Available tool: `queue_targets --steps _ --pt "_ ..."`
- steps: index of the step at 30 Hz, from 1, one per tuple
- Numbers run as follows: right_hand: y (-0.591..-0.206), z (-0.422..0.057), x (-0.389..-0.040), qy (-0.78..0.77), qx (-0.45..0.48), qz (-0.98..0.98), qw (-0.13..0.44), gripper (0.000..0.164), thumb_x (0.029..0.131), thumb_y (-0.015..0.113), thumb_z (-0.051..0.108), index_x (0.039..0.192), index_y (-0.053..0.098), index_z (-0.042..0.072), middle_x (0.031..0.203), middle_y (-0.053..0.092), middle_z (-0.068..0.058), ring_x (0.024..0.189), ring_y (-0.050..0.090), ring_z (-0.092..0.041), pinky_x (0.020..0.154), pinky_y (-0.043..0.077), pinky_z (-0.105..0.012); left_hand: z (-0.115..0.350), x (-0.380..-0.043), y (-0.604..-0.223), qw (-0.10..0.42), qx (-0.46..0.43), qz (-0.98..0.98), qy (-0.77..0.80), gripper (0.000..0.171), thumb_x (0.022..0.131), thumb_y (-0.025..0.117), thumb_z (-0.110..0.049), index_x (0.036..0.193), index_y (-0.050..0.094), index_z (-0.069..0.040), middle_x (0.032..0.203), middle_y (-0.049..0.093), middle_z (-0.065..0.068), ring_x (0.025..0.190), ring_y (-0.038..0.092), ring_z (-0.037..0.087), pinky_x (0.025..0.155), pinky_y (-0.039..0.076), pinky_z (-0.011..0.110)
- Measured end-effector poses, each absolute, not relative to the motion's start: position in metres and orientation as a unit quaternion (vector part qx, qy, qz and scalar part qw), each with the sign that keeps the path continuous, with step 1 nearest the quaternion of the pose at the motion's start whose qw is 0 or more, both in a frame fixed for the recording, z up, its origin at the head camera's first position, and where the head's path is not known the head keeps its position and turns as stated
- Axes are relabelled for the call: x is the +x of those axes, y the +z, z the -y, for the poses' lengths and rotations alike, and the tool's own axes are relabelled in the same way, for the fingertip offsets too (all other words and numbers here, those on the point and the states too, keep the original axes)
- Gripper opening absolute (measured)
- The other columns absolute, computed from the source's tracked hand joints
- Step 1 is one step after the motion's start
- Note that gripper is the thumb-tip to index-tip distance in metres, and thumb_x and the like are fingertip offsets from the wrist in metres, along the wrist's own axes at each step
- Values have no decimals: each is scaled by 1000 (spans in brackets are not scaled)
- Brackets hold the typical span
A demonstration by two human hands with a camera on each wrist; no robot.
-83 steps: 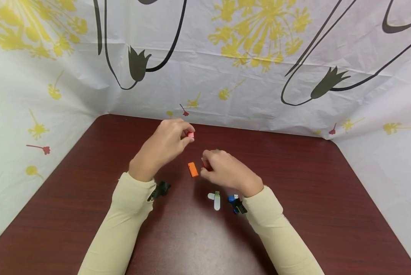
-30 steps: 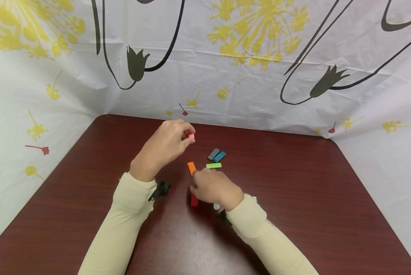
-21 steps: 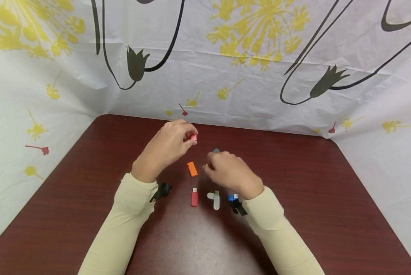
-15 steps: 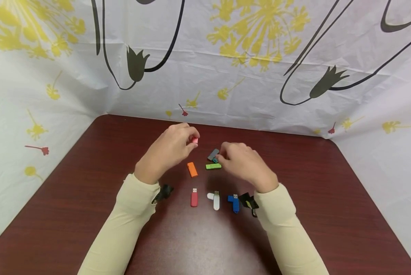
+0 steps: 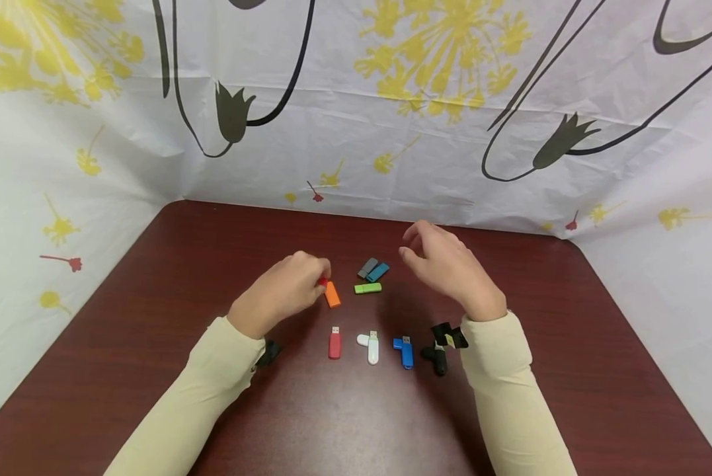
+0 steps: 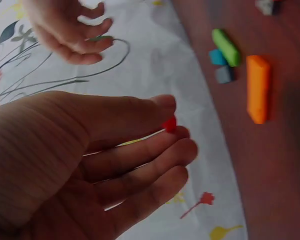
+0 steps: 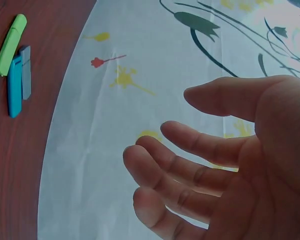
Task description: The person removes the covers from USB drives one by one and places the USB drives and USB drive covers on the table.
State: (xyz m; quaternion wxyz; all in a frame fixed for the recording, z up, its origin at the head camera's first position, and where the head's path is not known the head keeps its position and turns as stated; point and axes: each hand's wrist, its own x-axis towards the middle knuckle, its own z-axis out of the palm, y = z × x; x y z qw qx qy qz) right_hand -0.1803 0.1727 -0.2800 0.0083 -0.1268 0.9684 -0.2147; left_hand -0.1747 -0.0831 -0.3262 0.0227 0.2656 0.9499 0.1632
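Note:
My left hand pinches a small red cap between thumb and index finger, close to the far end of an orange USB stick. Most of the cap is hidden by the fingertips. My right hand hovers to the right of the capped sticks, fingers loosely bent and holding nothing; the right wrist view shows its bare palm. On the near side lies a row of sticks with bared plugs: a red USB stick, a white one, a blue one and a black one.
Beyond the row lie a green USB stick, a teal one and a grey one, close together. They rest on a dark red-brown table, with a patterned white cloth hanging behind it.
My right hand has laid the red USB stick at the row's left end, then moved away right and back. My left hand has come nearer and lower with the red cap.

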Motion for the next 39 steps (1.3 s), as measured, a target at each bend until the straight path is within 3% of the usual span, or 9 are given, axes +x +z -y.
queue_targets --steps 5,10,14,17,20,29,39 --pt "-278 -179 -183 -220 -127 -967 -1 32 95 56 32 120 56 12 106 67 -5 90 59 -21 78 52 -45 82 -171 -339 68 252 -952 161 22 83 74 -8 104 71 -2 88 69 7 73 59 15 71 60 31" --pt "-278 -183 -184 -220 -128 -967 -3 31 96 55 31 119 57 11 105 67 -7 91 59 -22 79 51 -46 77 -168 -347 85 264 -947 160 19 81 75 -7 99 72 -2 83 69 6 68 58 13 66 59 28" --pt "-278 -184 -185 -219 -128 -967 -2 31 96 55 31 119 58 10 105 66 -7 90 58 -22 78 51 -46 74 -165 -352 94 283 -944 142 6 79 75 -5 80 70 -7 72 65 2 61 56 12 59 52 26" --pt "-278 -185 -185 -219 -128 -967 -3 31 96 55 31 118 58 11 104 66 -7 90 58 -22 78 51 -46 72 -163 -355 103 291 -942 129 20 78 74 -6 64 61 -12 63 58 1 55 52 13 52 44 26" --pt "-278 -186 -185 -220 -129 -967 -4 30 96 55 30 118 58 11 105 66 -8 91 59 -22 79 51 -46 71 -162 -359 112 294 -942 116 27 77 75 -8 58 56 -14 59 52 -1 54 49 13 49 39 26" --pt "-279 -186 -185 -218 -135 -967 -5 31 95 56 30 119 58 10 104 66 -7 92 58 -22 79 51 -47 67 -157 -359 109 302 -941 108 31 72 71 1 51 54 -12 49 40 -6 49 38 10 45 31 24" --pt "-281 -187 -185 -214 -140 -967 2 31 96 56 31 118 60 10 107 66 -7 95 59 -22 81 51 -49 65 -156 -360 122 310 -937 107 32 70 73 3 50 54 -13 48 41 -6 48 37 8 45 31 23"
